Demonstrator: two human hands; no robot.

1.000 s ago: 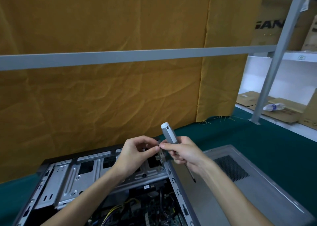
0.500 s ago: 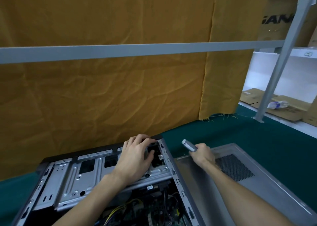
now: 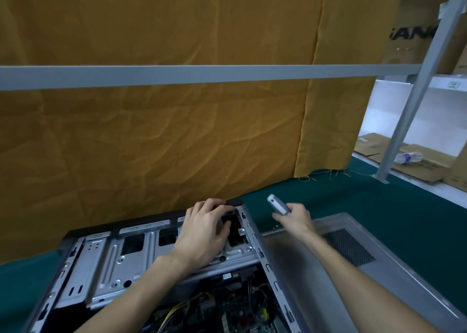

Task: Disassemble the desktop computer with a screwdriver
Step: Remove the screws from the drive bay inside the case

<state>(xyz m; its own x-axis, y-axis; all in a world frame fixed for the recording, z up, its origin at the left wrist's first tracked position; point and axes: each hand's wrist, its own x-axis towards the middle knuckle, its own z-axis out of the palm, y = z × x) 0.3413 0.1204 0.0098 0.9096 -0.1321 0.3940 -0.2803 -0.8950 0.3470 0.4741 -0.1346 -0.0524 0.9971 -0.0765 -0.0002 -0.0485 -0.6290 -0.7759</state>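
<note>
The open desktop computer case point(image 3: 106, 259) lies on its side at the lower left, its silver drive cage facing up and the motherboard point(image 3: 227, 312) with cables showing below. My left hand point(image 3: 204, 234) rests on the far right corner of the drive cage, fingers curled over a dark opening there. My right hand point(image 3: 294, 217) grips a grey-handled screwdriver point(image 3: 278, 206) just right of the case, above the removed side panel point(image 3: 316, 269). The handle's end points up and to the left. The screwdriver's shaft is hidden by the hand.
A green mat point(image 3: 391, 206) covers the table. An orange cloth point(image 3: 177, 143) hangs right behind the case, crossed by a grey metal bar point(image 3: 202, 76). A slanted metal post point(image 3: 414, 92) stands at the right, with cardboard boxes point(image 3: 417, 165) and a plastic bottle point(image 3: 408, 157) beyond it.
Both hands met above the case corner a second ago. Then they parted: my left hand dropped onto the drive cage, my right hand moved right and down with the screwdriver.
</note>
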